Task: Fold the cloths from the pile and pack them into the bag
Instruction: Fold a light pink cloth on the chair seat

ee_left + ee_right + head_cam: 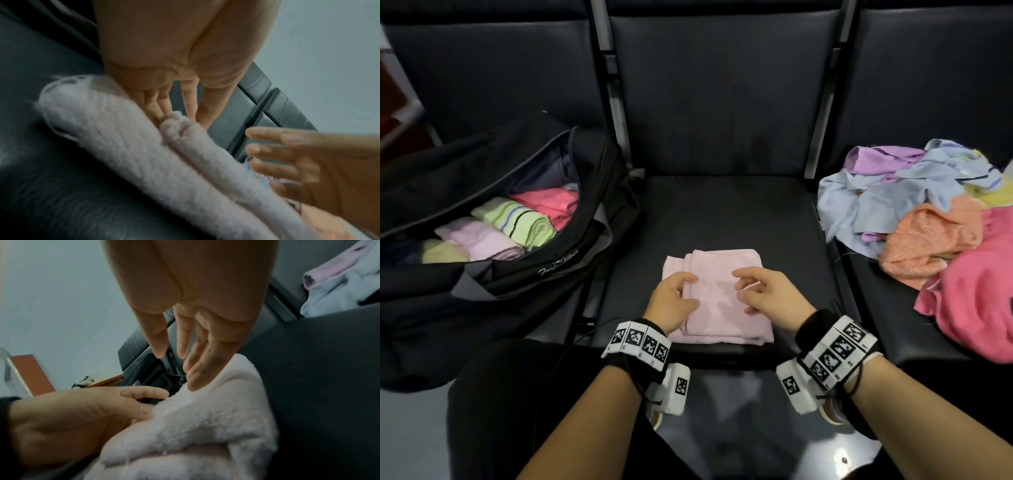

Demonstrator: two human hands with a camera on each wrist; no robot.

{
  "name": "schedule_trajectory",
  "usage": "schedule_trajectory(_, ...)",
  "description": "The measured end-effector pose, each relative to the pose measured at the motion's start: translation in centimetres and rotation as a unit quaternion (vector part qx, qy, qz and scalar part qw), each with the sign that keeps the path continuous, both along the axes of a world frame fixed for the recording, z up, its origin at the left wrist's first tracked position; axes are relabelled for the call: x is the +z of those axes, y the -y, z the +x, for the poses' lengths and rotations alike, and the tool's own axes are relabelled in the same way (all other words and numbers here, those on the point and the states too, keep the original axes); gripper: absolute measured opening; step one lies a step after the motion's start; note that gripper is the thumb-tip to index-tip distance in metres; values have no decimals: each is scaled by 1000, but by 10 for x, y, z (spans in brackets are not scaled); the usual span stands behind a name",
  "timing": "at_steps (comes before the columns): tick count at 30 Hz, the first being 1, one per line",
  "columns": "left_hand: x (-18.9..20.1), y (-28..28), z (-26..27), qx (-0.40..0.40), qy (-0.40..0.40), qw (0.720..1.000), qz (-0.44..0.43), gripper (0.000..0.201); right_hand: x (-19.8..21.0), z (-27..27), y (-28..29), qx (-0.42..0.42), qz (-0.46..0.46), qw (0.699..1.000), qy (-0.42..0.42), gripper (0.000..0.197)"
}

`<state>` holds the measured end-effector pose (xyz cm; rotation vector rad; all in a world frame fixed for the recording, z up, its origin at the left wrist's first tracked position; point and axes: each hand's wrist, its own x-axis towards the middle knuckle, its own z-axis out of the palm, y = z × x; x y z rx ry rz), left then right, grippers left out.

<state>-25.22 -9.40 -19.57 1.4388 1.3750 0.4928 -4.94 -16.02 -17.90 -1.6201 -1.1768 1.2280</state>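
Observation:
A pale pink cloth (722, 301) lies folded into a rectangle on the middle seat, with a narrower layer on top. My left hand (688, 291) rests on its left side, fingertips against the edge of that upper layer (176, 128), fingers fairly straight. Over the right side my right hand (748, 291) is spread and relaxed, its little finger touching the cloth (205, 426). The black bag (524, 281) stands unzipped on the left seat and holds several rolled cloths, among them a pink one (548, 205) and a green striped one (517, 219). The pile (928, 205) of loose cloths is on the right seat.
Dark padded seats (722, 212) stand in a row with metal dividers between the backrests. My black-clad knee (534, 394) is at the lower left, below the bag. A pale wall and an orange-brown panel (30, 369) show beyond the seats.

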Motion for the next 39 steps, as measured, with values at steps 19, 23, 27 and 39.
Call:
schedule_trajectory(19,-6,-4,-30,39,-56,997,41,46,-17,-15,21,120,36,974,189,30)
schedule_trajectory(23,-3,-1,-32,37,-192,975,110,42,-13,-17,19,172,84,941,280,27)
schedule_trajectory(27,7,8,-23,-49,-201,959,193,35,-20,-23,24,243,98,847,463,33)
schedule_trajectory(39,-10,31,1,-184,-387,870,244,41,-19,-17,21,130,96,897,412,35)
